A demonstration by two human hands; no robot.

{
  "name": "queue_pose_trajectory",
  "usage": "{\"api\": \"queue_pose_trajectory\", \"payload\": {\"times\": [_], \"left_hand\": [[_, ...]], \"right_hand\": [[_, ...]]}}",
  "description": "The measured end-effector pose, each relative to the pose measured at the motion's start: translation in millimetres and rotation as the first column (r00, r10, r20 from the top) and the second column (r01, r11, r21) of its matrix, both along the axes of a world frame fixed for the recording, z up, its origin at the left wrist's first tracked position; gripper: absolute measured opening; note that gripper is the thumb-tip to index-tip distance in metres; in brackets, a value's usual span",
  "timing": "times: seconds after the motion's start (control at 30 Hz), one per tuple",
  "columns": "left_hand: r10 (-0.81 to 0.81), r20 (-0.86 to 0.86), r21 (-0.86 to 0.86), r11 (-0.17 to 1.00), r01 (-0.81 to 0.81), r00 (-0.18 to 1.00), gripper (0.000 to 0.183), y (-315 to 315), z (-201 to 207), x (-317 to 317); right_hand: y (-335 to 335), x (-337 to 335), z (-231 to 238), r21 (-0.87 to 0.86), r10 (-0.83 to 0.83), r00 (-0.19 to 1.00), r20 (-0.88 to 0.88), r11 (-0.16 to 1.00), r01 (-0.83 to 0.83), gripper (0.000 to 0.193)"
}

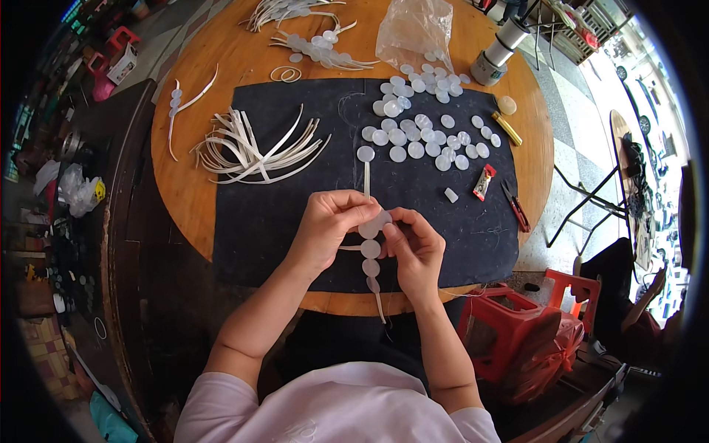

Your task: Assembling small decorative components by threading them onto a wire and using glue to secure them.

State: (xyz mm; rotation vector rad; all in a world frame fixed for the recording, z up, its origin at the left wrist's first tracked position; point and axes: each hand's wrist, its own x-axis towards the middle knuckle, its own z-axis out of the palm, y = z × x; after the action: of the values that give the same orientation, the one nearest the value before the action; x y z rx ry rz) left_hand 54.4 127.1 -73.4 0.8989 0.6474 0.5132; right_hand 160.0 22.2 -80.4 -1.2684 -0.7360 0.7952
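Observation:
Between my two hands is a narrow cream strap (367, 177) carrying a row of round translucent discs (371, 249). My left hand (329, 225) pinches the strap by a disc near its middle. From the other side, my right hand (416, 251) has thumb and fingers closed on the edge of that same disc. One disc (365, 153) lies at the strap's far end, and several hang in line toward me below my fingers. Any needle or thread in my right fingertips is too small to make out.
A black mat (281, 221) covers much of the round wooden table (181, 199). Loose discs (416, 150) are scattered beyond my hands, with a bundle of cream straps (251, 151) to the left. Red-handled scissors (517, 209), a small red packet (484, 182) and a steel flask (498, 55) stand or lie rightward.

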Motion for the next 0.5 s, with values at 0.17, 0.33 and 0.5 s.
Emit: {"api": "queue_pose_trajectory", "payload": {"times": [0.17, 0.33, 0.5], "left_hand": [[0.084, -0.058, 0.423, 0.905, -0.051, 0.995, 0.005, -4, -3, 3], [0.103, -0.082, 0.431, 0.901, -0.058, 0.991, 0.009, -7, -3, 3], [0.180, -0.086, 0.510, 0.853, -0.112, 0.980, 0.010, -9, -3, 3]], "right_hand": [[2, 1, 8, -0.052, 0.042, 0.989, -0.143, 0.997, -0.050, 0.005], [2, 7, -3, -0.184, 0.076, 0.996, -0.042, 0.979, -0.083, 0.007], [0, 7, -6, -0.132, 0.151, 0.988, 0.041, 0.981, -0.145, 0.009]]}}
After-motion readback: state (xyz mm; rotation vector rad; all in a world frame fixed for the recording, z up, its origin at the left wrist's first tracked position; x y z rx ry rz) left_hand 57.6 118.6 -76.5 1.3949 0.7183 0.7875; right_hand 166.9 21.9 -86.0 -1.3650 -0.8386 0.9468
